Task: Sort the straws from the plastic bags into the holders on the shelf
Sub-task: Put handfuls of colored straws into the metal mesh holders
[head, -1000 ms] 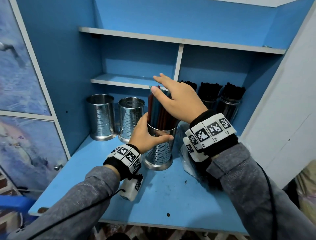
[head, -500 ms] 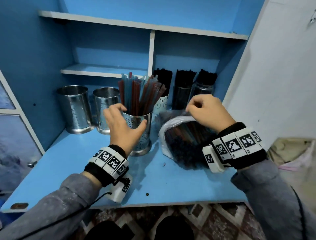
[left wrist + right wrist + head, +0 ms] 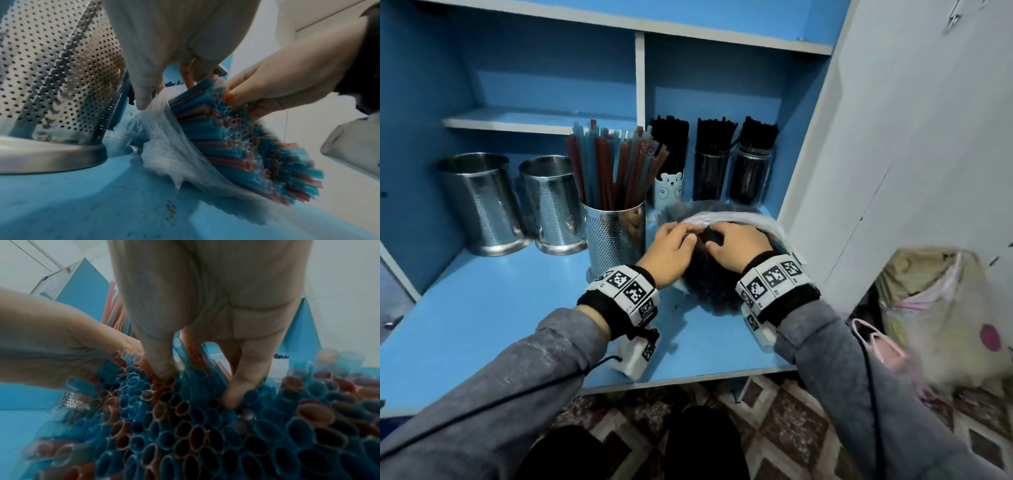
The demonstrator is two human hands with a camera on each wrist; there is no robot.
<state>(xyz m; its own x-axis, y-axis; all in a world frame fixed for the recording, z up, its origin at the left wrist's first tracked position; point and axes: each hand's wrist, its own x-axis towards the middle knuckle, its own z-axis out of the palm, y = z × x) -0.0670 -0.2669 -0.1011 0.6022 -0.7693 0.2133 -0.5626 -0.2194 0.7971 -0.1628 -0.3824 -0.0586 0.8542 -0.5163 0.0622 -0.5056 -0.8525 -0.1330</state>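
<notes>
A clear plastic bag (image 3: 743, 218) full of blue and red straws (image 3: 246, 146) lies on the blue shelf board (image 3: 500, 308), its open end towards me. My left hand (image 3: 688, 240) pinches the bag's edge (image 3: 162, 123) at the left of the mouth, thumb on the film. My right hand (image 3: 710, 245) has thumb and finger dug into the straw ends (image 3: 205, 426) and pinches a small cluster between them. Just left of the bag stands a perforated steel holder (image 3: 616, 236) with blue and red straws upright in it.
Two empty perforated steel holders (image 3: 482, 202) (image 3: 554, 205) stand at the back left. A bear-print cup (image 3: 669, 188) and two dark jars (image 3: 710, 174) (image 3: 751, 171) hold black straws behind the bag. A white cabinet side (image 3: 876, 171) closes in the right.
My left hand has let go of the steel holder and moved right to the bag's mouth. My right hand has sunk into the straws in the bag. The view has shifted right and down.
</notes>
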